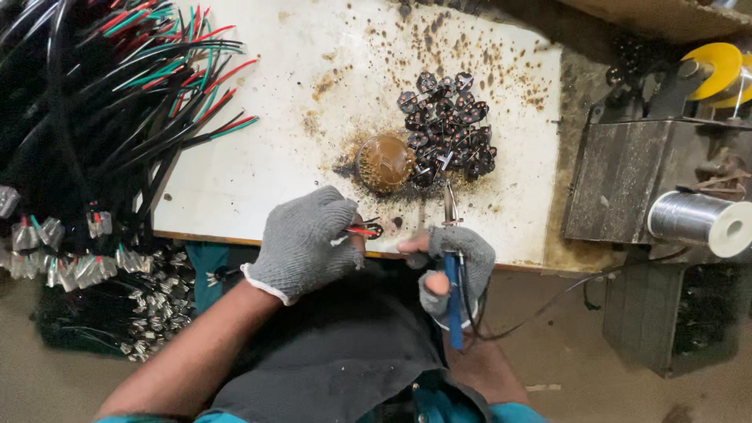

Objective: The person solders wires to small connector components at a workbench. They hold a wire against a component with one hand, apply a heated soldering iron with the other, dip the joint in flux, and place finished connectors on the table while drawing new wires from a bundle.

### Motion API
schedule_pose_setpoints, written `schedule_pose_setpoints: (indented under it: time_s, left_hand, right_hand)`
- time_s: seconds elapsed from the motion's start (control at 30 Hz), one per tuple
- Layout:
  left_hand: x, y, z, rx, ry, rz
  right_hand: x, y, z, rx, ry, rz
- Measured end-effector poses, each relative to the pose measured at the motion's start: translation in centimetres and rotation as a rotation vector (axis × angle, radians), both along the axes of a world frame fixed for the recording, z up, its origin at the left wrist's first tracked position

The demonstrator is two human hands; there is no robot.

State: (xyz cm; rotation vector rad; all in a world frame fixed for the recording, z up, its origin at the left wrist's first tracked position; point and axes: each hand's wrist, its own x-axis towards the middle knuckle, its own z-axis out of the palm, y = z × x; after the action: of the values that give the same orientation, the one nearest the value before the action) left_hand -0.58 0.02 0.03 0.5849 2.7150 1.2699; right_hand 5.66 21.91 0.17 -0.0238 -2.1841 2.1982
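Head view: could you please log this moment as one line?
left hand: grips red wire | right hand: holds soldering iron | flux tin, terminal pile on white board

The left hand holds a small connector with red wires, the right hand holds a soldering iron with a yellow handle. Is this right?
Not quite. In the head view the soldering iron in the right hand has a blue handle, not yellow. The left hand does hold the small connector with red wires.

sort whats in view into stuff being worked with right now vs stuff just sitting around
In hand:
left hand pinching a small wired part
right hand gripping the soldering iron

Lying about:
brown tin
pile of black parts
wire bundle
solder spool
yellow reel
metal box
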Motion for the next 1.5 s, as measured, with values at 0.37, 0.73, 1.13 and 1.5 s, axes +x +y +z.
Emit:
schedule_pose_setpoints:
  time_s: [0.37, 0.73, 1.13, 1.5]
  left_hand:
    - [-0.3, 0.7, 0.4, -0.086, -0.018, -0.09]
    - [-0.4, 1.1, 0.7, -0.145, -0.042, -0.086]
    - [-0.4, 1.1, 0.6, -0.148, -0.03, -0.089]
    - [-0.5, 1.1, 0.4, -0.177, -0.053, -0.099]
  right_hand:
    - [1.2, 2.3, -4.4, 0.452, 0.467, 0.044]
    - [0.8, 2.4, -2.2, 0.596, 0.5, 0.201]
    - [0.6, 2.0, -2.4, 0.701, 0.505, 0.227]
    - [1.0, 3.1, -4.1, 0.91, 0.591, 0.363]
